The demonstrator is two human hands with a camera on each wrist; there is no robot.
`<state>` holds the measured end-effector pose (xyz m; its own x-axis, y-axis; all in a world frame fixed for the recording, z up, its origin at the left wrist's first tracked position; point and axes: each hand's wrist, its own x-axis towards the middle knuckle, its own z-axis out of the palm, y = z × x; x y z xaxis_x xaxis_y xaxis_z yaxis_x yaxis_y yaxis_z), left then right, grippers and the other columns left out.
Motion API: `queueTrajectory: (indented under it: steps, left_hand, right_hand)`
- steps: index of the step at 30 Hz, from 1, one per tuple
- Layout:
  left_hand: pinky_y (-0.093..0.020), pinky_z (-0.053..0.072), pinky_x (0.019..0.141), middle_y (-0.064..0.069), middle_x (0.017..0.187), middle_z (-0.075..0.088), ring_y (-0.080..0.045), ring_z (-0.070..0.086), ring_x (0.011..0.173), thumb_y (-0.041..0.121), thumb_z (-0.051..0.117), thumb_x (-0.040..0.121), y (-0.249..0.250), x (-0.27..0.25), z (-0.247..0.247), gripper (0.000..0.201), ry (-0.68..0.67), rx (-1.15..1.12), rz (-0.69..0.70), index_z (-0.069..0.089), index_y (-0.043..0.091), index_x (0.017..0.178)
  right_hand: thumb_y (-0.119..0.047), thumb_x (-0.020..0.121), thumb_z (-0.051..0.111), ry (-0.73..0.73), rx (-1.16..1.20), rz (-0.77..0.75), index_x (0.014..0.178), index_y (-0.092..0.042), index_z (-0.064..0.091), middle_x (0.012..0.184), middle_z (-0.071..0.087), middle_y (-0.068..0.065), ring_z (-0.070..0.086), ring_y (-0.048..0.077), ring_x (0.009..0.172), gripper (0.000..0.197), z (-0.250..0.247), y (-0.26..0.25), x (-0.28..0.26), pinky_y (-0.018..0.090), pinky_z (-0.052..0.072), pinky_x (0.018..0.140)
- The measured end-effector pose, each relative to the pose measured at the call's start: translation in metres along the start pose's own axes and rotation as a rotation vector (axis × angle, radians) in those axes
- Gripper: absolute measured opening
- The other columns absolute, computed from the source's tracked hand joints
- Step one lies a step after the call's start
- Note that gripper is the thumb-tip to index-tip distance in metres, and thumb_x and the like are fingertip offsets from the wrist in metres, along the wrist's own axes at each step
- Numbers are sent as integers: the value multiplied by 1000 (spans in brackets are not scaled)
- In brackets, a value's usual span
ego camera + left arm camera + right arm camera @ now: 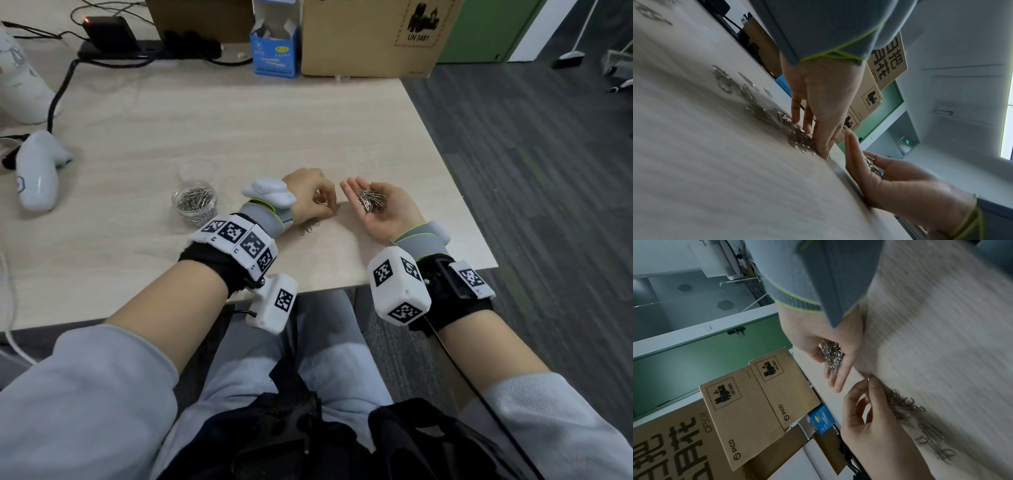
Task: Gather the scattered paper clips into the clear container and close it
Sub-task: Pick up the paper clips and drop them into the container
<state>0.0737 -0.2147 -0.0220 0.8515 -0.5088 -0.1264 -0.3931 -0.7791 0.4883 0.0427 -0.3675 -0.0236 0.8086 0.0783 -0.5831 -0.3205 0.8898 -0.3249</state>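
The clear container [194, 202] stands uncovered on the table [260, 130], left of my hands, partly filled with silver paper clips. What looks like its clear lid [198, 170] lies just behind it. My left hand [313, 195] is palm down, its fingertips [824, 151] pressing on a heap of loose clips [797, 138] on the table. A few more clips [310, 228] lie near that wrist. My right hand [380, 209] lies palm up beside it, fingers straight, carrying a pile of clips [370, 202] in the palm.
A white controller [37, 174] lies at the far left. An open blue box [274, 48], a cardboard box [370, 34] and a power strip with cables [120, 48] line the back. The table's right edge [445, 164] runs close to my right hand.
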Motion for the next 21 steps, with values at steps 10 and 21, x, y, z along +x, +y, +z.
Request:
queueTrajectory:
  steps: [10, 21]
  left_hand:
    - [-31, 44, 85, 5, 93, 52, -14, 51, 93, 44, 81, 60, -42, -25, -22, 44, 31, 0, -32, 69, 25, 98]
    - [-34, 45, 84, 2, 92, 49, -16, 50, 85, 30, 81, 65, -46, -27, -11, 35, 31, -28, -35, 68, 17, 94]
  right_hand:
    - [-6, 99, 31, 0, -94, 23, 84, 7, 54, 80, 59, 20, 60, 35, 94, 31, 15, 25, 1, 34, 44, 102]
    - [-5, 98, 33, -12, -65, 16, 84, 9, 54, 86, 58, 21, 49, 30, 127, 29, 13, 29, 0, 38, 49, 93]
